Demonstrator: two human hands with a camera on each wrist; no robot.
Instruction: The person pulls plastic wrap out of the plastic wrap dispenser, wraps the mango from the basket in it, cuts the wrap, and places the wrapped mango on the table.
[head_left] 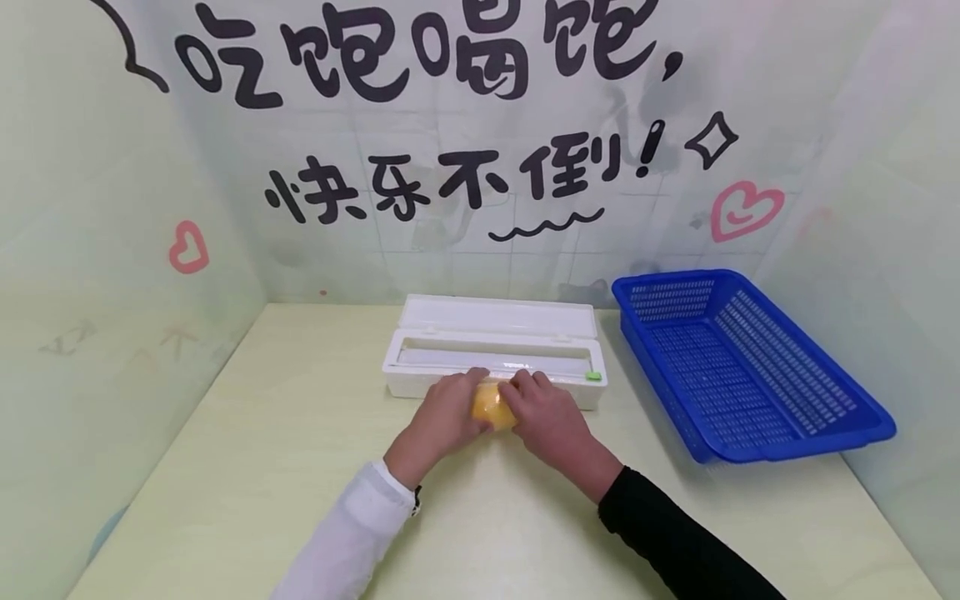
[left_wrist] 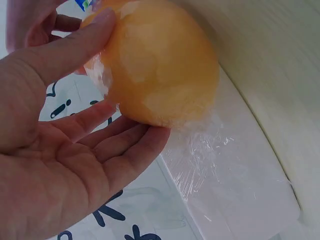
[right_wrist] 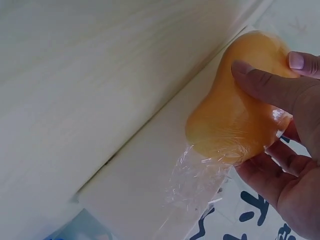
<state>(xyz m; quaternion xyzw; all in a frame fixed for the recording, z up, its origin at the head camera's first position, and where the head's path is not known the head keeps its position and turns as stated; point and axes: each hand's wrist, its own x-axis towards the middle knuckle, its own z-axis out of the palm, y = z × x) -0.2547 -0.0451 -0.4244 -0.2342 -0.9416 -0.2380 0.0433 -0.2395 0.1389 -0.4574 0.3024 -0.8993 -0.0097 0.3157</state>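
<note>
Both hands hold an orange pear-shaped fruit (head_left: 491, 406) wrapped in clear cling film, just in front of a white cling film dispenser (head_left: 408, 385). My left hand (head_left: 446, 410) grips one end; in the left wrist view its thumb lies over the fruit (left_wrist: 165, 65) and its fingers curl beneath. The right hand (head_left: 551, 419) grips the other end, its thumb across the narrower part of the fruit (right_wrist: 225, 120). Loose, crinkled film (right_wrist: 192, 172) trails from the wrapped fruit toward the dispenser. The film roll (head_left: 435, 358) lies inside, under the raised lid (head_left: 502, 317).
A green slider (head_left: 594, 377) sits at the dispenser's right end. On the right side of the pale table (head_left: 300, 400) stands a blue perforated basket (head_left: 656, 392). Behind the table hangs a white backdrop (head_left: 337, 267) with black lettering; pale walls flank both sides.
</note>
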